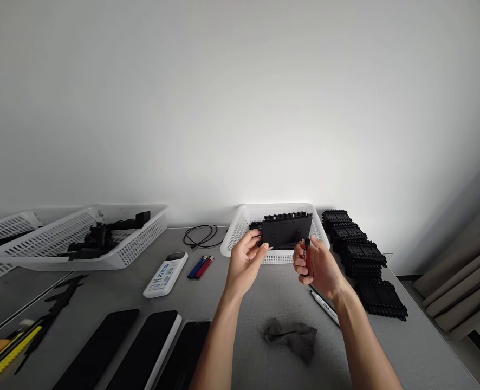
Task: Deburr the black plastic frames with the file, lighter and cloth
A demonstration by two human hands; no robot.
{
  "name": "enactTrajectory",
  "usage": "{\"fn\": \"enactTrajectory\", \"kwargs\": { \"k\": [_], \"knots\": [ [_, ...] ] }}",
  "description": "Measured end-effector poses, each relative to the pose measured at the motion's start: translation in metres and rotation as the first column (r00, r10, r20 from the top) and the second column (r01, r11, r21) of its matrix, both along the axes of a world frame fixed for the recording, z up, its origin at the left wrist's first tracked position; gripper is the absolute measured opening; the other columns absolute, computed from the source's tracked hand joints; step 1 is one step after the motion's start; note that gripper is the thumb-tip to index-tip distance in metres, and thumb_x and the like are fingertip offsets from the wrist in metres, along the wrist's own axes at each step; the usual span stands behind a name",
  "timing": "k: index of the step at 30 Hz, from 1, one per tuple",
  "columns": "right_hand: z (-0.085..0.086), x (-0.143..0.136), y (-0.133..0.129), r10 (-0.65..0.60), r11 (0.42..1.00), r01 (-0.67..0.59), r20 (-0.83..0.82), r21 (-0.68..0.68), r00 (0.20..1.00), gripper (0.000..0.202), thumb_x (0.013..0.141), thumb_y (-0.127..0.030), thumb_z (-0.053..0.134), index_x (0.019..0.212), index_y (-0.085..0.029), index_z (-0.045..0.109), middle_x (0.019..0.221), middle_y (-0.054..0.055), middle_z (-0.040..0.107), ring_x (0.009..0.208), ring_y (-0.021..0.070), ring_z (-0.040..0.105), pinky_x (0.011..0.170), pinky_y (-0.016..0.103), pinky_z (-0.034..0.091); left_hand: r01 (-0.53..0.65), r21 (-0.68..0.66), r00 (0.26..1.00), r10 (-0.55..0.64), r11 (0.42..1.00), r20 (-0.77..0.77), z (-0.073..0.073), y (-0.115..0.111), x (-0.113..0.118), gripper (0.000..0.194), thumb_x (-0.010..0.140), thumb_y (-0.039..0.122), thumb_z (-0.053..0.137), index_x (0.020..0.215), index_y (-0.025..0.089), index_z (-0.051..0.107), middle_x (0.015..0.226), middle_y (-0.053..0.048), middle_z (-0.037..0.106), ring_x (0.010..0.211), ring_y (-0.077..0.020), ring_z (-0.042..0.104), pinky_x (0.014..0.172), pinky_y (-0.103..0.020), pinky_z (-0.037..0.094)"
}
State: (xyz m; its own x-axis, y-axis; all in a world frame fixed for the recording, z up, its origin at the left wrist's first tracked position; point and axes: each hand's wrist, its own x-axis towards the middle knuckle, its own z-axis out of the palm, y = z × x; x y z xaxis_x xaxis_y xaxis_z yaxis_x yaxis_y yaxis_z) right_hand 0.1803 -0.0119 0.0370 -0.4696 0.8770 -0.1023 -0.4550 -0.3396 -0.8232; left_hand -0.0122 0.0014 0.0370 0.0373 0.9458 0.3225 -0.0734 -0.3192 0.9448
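My left hand (246,260) grips the left edge of a black plastic panel (286,230), thumb in front and fingers around the side. The panel is tilted up, its flat face toward me and a toothed edge on top. In my right hand (319,265) is an orange-red lighter (306,257) with a black top, held upright near the panel's lower right corner. Behind the panel stands a white perforated basket (234,238) with black parts inside, mostly hidden. A dark crumpled cloth (291,336) and a white marker (324,306) lie below my hands.
Stacks of similar black panels (364,254) run along the right. To the left are blue and red lighters (200,267), a white power bank (166,275), a black cable (200,236), phones (144,352), a caliper (55,311) and more white baskets (122,254). A wall rises behind.
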Motion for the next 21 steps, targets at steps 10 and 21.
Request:
{"fn": "enactTrajectory", "kwargs": {
  "k": [10, 21],
  "knots": [
    [-0.056, 0.001, -0.029, -0.567, 0.783, 0.228, 0.513, 0.579, 0.644, 0.028, 0.092, -0.051, 0.056, 0.084, -0.024, 0.053, 0.077, 0.001, 0.055, 0.067, 0.0177, 0.045, 0.06, 0.03, 0.034, -0.028, 0.01, 0.998, 0.028, 1.0, 0.055, -0.002, 0.004, -0.008, 0.031, 0.075, 0.037, 0.077, 0.094, 0.018, 0.061, 0.102, -0.01, 0.074, 0.101, -0.0251, 0.07, 0.098, -0.041, 0.051],
    [-0.17, -0.016, -0.051, -0.574, 0.816, -0.194, 0.803, 0.545, -0.158, 0.013, 0.086, -0.012, 0.061, 0.09, -0.019, 0.072, 0.098, 0.009, 0.068, 0.098, 0.0272, 0.063, 0.083, 0.035, 0.044, -0.037, 0.01, 0.997, 0.037, 0.999, 0.065, -0.006, 0.006, -0.013, 0.031, 0.068, 0.032, 0.081, 0.083, 0.018, 0.058, 0.082, -0.003, 0.07, 0.09, -0.0211, 0.07, 0.088, -0.035, 0.055]
  ]
}}
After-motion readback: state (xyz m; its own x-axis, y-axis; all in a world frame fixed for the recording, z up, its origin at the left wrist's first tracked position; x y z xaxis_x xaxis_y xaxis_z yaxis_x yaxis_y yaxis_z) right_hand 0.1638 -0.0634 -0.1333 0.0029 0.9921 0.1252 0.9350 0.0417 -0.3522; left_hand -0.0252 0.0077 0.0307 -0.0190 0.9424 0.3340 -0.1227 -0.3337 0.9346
